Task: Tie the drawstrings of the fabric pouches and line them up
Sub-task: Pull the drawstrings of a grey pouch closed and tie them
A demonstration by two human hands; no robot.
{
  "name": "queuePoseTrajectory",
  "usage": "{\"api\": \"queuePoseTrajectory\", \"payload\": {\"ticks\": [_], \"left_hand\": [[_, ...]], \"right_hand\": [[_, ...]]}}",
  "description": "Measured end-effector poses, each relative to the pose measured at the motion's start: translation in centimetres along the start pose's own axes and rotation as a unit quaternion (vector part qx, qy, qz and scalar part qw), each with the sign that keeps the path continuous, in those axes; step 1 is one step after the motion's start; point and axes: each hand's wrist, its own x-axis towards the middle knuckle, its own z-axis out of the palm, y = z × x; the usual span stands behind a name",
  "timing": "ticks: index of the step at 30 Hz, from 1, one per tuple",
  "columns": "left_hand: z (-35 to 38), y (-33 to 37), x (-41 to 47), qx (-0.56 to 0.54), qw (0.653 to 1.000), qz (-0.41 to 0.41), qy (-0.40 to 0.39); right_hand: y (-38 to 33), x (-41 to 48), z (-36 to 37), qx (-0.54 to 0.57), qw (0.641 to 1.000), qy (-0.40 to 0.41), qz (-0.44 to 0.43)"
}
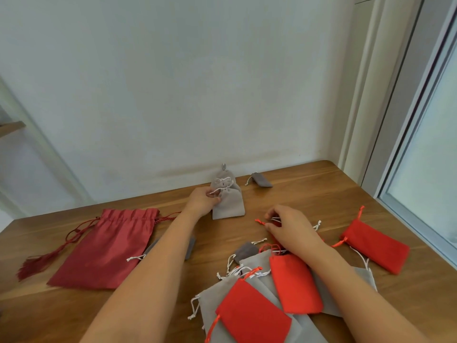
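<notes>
Leave the big dark red bag (106,246) aside for now. Your left hand (202,200) pinches the left edge of the front grey pouch (228,205), near its cord. Set it square with the bow-tied grey pouches (223,179) just behind it. Your right hand (289,226) pinches a red cord (261,222), and its pouch is mostly hidden under your palm. Pull evenly so the neck gathers. The pile of pouches (252,318) lies between your forearms, near your right wrist.

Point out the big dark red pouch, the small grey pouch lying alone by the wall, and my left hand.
big dark red pouch (103,251), head view, middle of its body
small grey pouch by the wall (262,179), head view, middle of its body
left hand (201,203), head view, back of the hand
</notes>
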Motion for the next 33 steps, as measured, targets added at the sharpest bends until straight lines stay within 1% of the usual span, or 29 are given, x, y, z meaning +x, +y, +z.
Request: {"api": "queuePoseTrajectory", "payload": {"ticks": [4,6,8,9,10,12,13,15,19,22,24,26,27,28,29,31,33], "left_hand": [[0.2,-0.1,0.2,0.016,0.999,-0.001,0.033],[0.4,0.0,0.3,-0.010,0.998,-0.011,0.058],[0.3,0.2,0.5,-0.051,0.993,-0.046,0.094],[0.1,0.4,0.6,-0.072,0.991,-0.064,0.093],[0.0,0.6,0.7,-0.082,0.991,-0.078,0.076],[-0.1,0.9,0.7,-0.053,0.994,-0.091,0.027],[0.0,0.9,0.7,-0.027,0.995,-0.093,0.015],[0.2,0.7,0.9,0.011,0.996,-0.091,0.010],[0.8,0.0,1.2,0.033,0.997,-0.067,0.013],[0.7,-0.5,1.2,0.036,0.997,-0.036,0.063],[0.5,-0.8,1.3,0.035,0.996,-0.031,0.081],[0.2,-1.0,1.6,0.027,0.995,-0.036,0.090],[0.1,-1.0,1.6,0.025,0.995,-0.043,0.092],[0.0,-0.9,1.6,0.027,0.994,-0.046,0.094],[-0.1,-0.8,1.4,0.031,0.994,-0.044,0.098],[-0.3,-0.6,1.0,0.037,0.993,-0.038,0.107],[-0.7,-0.2,-0.1,0.030,0.993,-0.020,0.111]], "right_hand": [[0.0,0.0,-0.1,-0.003,1.000,-0.002,-0.002],[0.0,0.0,-0.1,-0.004,1.000,-0.003,-0.003],[0.0,0.0,-0.1,-0.006,1.000,-0.006,-0.005],[0.0,0.0,-0.1,-0.006,1.000,-0.007,-0.004],[0.0,0.0,0.0,-0.005,1.000,-0.007,-0.003],[0.1,0.1,0.0,-0.006,1.000,-0.009,-0.003],[0.1,0.1,0.0,-0.005,1.000,-0.008,-0.005],[0.2,0.2,0.1,-0.002,1.000,-0.007,-0.005],[0.2,0.2,0.1,0.000,1.000,-0.006,-0.005],[0.1,0.1,0.0,0.002,1.000,-0.012,-0.004],[0.0,0.1,-0.1,0.009,1.000,-0.013,-0.008],[-0.3,-0.1,-0.4,0.043,0.999,-0.009,-0.030],[-0.6,-0.3,-0.7,0.078,0.996,-0.015,-0.047],[-0.9,-0.5,-1.1,0.124,0.989,-0.039,-0.067],[-1.1,-0.7,-1.5,0.178,0.977,-0.080,-0.088],[-1.5,-1.3,-2.3,0.257,0.943,-0.179,-0.115],[-1.6,-1.7,-3.0,0.263,0.917,-0.274,-0.120]]}}
